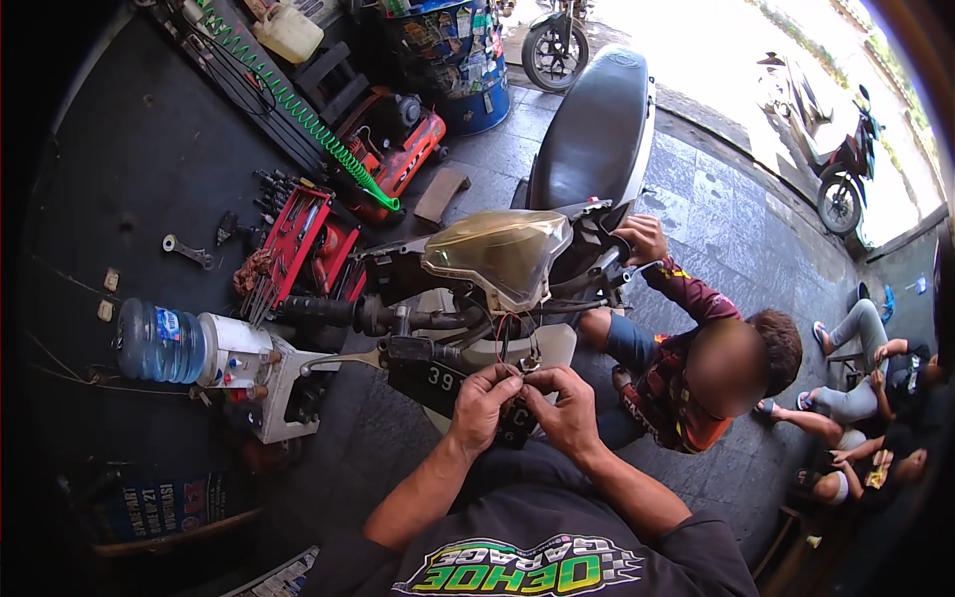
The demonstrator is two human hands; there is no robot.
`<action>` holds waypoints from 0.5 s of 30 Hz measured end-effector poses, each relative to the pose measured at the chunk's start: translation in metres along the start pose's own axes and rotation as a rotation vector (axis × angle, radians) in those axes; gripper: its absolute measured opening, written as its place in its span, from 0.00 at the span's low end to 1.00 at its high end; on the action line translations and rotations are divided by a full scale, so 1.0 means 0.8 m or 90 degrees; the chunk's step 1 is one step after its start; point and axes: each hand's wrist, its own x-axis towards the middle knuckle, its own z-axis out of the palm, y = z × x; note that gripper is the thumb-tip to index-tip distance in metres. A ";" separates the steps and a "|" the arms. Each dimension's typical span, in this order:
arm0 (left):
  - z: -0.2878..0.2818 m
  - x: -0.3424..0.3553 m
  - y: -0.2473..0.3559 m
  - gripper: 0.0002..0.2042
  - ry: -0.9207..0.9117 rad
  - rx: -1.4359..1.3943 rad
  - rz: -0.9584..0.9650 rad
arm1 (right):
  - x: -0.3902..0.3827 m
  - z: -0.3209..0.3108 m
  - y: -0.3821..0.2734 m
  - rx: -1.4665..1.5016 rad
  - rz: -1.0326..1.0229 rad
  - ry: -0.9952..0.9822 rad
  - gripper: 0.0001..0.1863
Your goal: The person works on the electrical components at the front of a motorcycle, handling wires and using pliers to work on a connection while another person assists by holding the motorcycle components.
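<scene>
Both my hands meet in front of a motorcycle's front end, fingertips pinched close together. My left hand [481, 406] and my right hand [565, 400] are closed on a thin wire, its ends hidden by the fingers. Several thin wires [509, 333] hang down from the headlight unit [497, 257], which has a yellowed clear lens. A small metallic bulb or socket [531, 360] shows just above my fingertips. Behind my hands is a dark number plate [438, 383]. The handlebar end with its brake lever [343, 360] sticks out to the left.
A person [721, 373] crouches at the right, one hand [642, 239] on the motorcycle beside its seat [592, 129]. At the left stand a red tool tray [293, 239], a water dispenser with a blue bottle [164, 340], and a red compressor [413, 154]. More people [865, 398] sit far right.
</scene>
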 end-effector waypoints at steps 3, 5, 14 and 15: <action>-0.006 0.002 0.000 0.04 0.001 0.025 -0.022 | 0.002 0.002 -0.003 -0.073 -0.124 0.033 0.07; -0.007 0.003 0.002 0.04 0.011 0.023 -0.042 | 0.006 -0.002 -0.001 -0.189 -0.234 0.021 0.09; -0.010 0.003 0.032 0.03 -0.006 0.011 -0.215 | 0.039 -0.035 0.003 -0.347 -0.561 -0.166 0.12; -0.013 0.005 0.032 0.03 -0.025 0.010 -0.219 | 0.042 -0.037 0.006 -0.352 -0.581 -0.196 0.13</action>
